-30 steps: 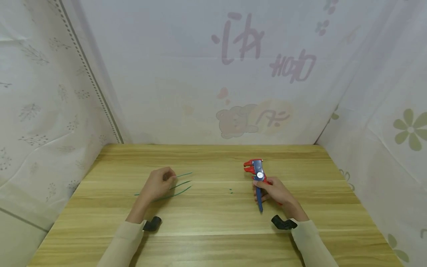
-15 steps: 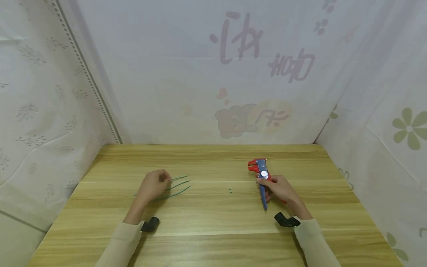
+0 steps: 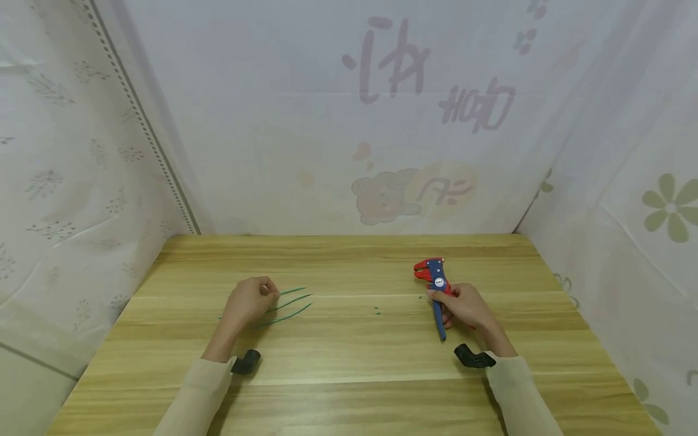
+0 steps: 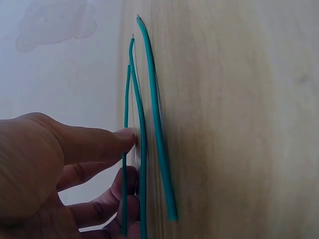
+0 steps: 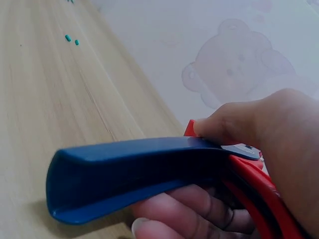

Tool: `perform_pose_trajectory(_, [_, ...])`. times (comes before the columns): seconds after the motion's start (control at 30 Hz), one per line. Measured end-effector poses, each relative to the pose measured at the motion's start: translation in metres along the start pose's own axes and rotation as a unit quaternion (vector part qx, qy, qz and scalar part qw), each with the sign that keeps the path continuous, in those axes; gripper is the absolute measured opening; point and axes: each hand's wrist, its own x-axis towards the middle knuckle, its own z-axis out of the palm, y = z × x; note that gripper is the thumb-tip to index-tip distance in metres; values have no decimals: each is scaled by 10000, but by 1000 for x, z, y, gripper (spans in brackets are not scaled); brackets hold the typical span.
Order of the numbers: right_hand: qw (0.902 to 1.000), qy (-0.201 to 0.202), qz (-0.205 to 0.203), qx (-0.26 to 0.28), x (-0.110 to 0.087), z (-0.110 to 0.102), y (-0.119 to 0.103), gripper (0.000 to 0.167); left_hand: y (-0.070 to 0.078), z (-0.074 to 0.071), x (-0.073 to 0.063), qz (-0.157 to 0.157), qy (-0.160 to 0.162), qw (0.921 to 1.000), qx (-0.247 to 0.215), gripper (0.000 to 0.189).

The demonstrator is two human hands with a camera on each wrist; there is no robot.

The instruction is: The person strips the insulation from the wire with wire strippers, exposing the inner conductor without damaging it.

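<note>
My left hand (image 3: 248, 301) pinches a short green wire (image 3: 294, 291) between thumb and fingers, low over the wooden table. Two more green wires lie close beside it, a middle wire (image 4: 140, 114) and a nearer wire (image 4: 158, 134), roughly side by side. Bare tips show at the far ends of these two. On the right, my right hand (image 3: 469, 306) grips red and blue wire strippers (image 3: 438, 278), thumb on the blue handle (image 5: 114, 174) and fingers curled beneath. Their red jaws point up and left, apart, with nothing between them.
Two tiny green insulation bits (image 3: 377, 311) lie mid-table between the hands. Another small green bit (image 3: 420, 297) lies just left of the strippers. A patterned cloth (image 3: 327, 121) hangs behind the table (image 3: 338, 363) and along both sides.
My right hand and the strippers have shifted right, and a green bit now shows left of them. My left hand has drawn slightly left with its wire, which sits lower, nearer the others.
</note>
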Motion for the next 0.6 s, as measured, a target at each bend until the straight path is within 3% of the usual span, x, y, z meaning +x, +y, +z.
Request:
perform_pose_trajectory(0.17, [9991,149,-12,-386,1,-4,2,45,2,-2,-1,81,-33,9998,164,4])
perform_pose_trajectory(0.3, [9972,210,-102,-710,0,-6,0,44,3,-3,-1,-28,-54,9998,170,4])
perform_pose_trajectory(0.43, [9944,354,36,-993,-6,-8,-5,43,5,-3,-1,-27,-64,9999,140,4])
perform_pose_trajectory(0.53, [9860,671,82,-1523,-13,-11,-10,47,6,-2,-1,16,-50,9999,127,4])
perform_pose_trajectory(0.6, [9747,986,74,-2006,-17,-13,-15,52,6,-1,-1,83,-45,9999,117,4])
